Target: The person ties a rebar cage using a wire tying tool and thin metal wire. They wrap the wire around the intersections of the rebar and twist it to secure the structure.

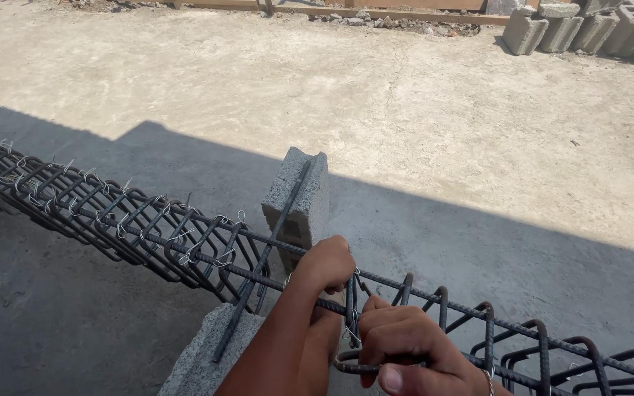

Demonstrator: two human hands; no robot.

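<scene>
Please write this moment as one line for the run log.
left hand: grips rebar cage | right hand: shut on tie wire at stirrup | cage rests on blocks

I am looking at an outdoor building site — open to the sun, with a hard shadow edge across the pale, rough concrete ground [405, 95]. A long cage of dark steel reinforcing bars tied with thin wire [133, 220] lies across two grey hollow concrete blocks [299, 198] near me. Far right, more grey concrete blocks [588, 29] are stacked — beside rubble along a timber form board [405, 15].
</scene>
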